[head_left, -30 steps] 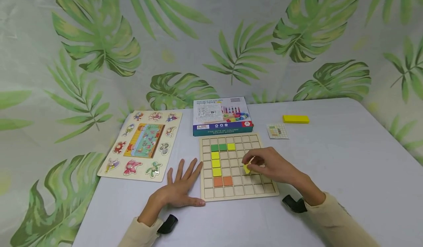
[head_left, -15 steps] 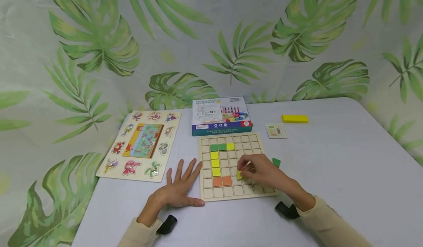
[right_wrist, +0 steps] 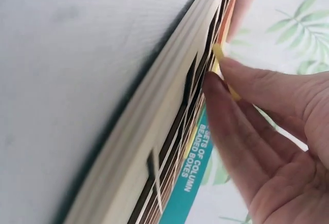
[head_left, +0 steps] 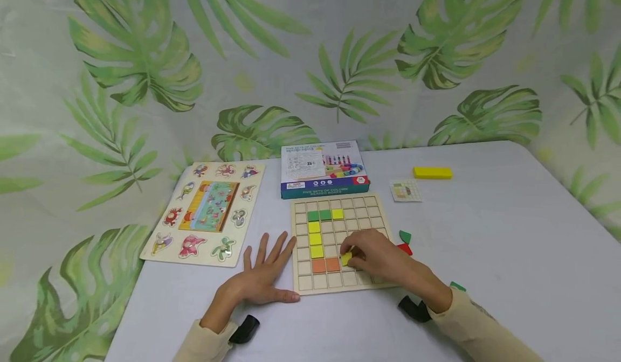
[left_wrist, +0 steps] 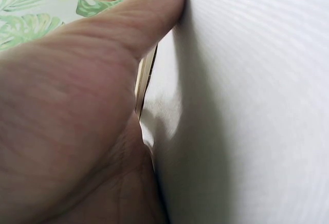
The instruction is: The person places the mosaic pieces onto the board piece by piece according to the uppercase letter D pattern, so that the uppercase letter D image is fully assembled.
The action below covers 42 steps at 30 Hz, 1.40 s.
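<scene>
My right hand (head_left: 375, 251) pinches a yellow square tile (head_left: 346, 258) between thumb and fingers, over the wooden grid board (head_left: 305, 283), just right of two orange tiles (head_left: 325, 265). In the right wrist view the yellow tile (right_wrist: 219, 54) stands tilted at the fingertips, close to the board's surface. My left hand (head_left: 262, 280) lies spread on the table, its fingers straight and the fingertips and thumb at the board's left edge. On the board, two green tiles (head_left: 319, 215) and a yellow tile (head_left: 337, 214) form a row above a column of yellow tiles (head_left: 315, 238).
Behind the board stands a bead-set box (head_left: 322, 171). An animal puzzle board (head_left: 204, 211) lies left. A small pattern card (head_left: 405, 190) and a yellow block (head_left: 432, 173) are at back right. Green (head_left: 405, 236) and red pieces (head_left: 405, 249) lie beside the board's right side.
My right hand has moved left and slightly toward me across the board, bringing the yellow tile near the orange pair. Green and red pieces at the right have come into view. The left hand stays put.
</scene>
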Available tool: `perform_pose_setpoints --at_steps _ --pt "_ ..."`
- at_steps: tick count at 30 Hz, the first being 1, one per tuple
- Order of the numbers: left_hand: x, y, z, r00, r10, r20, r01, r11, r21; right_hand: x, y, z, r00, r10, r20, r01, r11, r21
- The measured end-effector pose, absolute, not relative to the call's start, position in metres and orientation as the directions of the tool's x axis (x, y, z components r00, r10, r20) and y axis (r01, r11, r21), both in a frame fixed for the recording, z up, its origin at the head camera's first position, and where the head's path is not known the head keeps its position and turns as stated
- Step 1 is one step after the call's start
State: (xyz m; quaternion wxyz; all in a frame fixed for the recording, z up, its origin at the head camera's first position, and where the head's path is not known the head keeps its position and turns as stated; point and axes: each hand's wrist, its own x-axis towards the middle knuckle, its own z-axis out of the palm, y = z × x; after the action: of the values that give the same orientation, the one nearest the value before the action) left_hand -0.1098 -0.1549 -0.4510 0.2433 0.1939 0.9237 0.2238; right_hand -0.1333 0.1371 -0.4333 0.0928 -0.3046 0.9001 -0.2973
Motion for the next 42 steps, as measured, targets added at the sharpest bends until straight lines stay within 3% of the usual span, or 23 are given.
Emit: perform_pose_setpoints --at_steps 10,22,42 --pt "-0.109 -0.155 -0.448 -0.805 0.482 -0.346 0.257 0.809 0.529 -0.127 0.135 -0.434 -0.813 -0.582 0.004 -0.506 0.703 -0.5" --pt "-0.108 -0.155 -0.45 -0.809 0.462 -0.364 0.254 0.833 0.492 -0.129 0.137 -0.431 -0.73 -0.683 0.024 -0.616 0.641 -0.458" --pt "-0.111 -0.159 -0.463 -0.811 0.479 -0.335 0.264 0.812 0.521 -0.132 0.146 -0.424 -0.748 -0.66 -0.066 -0.58 0.7 -0.417"
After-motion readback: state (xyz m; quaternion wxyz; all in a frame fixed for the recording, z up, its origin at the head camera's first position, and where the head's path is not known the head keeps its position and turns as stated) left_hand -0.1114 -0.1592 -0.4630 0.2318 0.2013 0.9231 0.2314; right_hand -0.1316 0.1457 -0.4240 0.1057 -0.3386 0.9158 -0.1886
